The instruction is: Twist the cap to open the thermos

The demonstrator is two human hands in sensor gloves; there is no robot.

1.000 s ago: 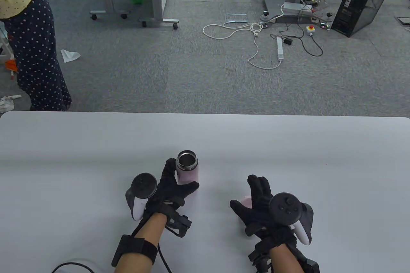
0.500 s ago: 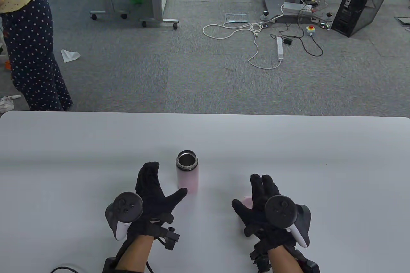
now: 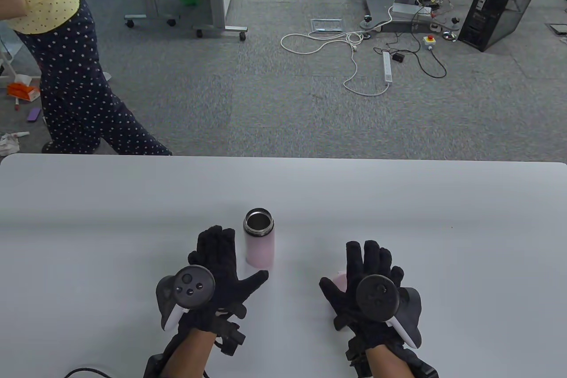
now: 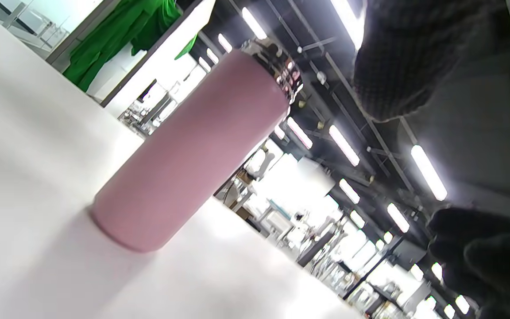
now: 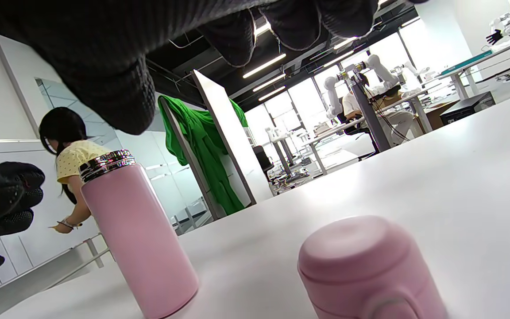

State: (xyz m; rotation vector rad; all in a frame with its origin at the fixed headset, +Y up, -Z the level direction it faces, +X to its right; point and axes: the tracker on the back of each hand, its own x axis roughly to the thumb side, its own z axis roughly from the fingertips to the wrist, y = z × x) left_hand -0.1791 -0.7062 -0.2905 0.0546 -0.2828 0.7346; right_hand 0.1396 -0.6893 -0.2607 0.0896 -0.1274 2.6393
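The pink thermos (image 3: 259,243) stands upright on the white table (image 3: 398,209) with its steel mouth open; it also shows in the left wrist view (image 4: 193,150) and the right wrist view (image 5: 137,239). Its pink cap (image 5: 365,266) stands on the table under my right palm, only an edge visible in the table view (image 3: 340,279). My left hand (image 3: 221,263) is open, fingers spread, just left of the thermos and apart from it. My right hand (image 3: 363,271) is open and hovers over the cap without gripping it.
A person in a yellow top and dotted trousers (image 3: 75,85) walks beyond the table's far left corner. Cables (image 3: 354,54), a computer tower (image 3: 500,1) and desk frames lie on the carpet behind. The table's far edge runs across the middle of the table view.
My left hand let go of the thermos, drew back left, then came nearer beside it, open. My right hand spread its fingers over the cap. The person moved right.
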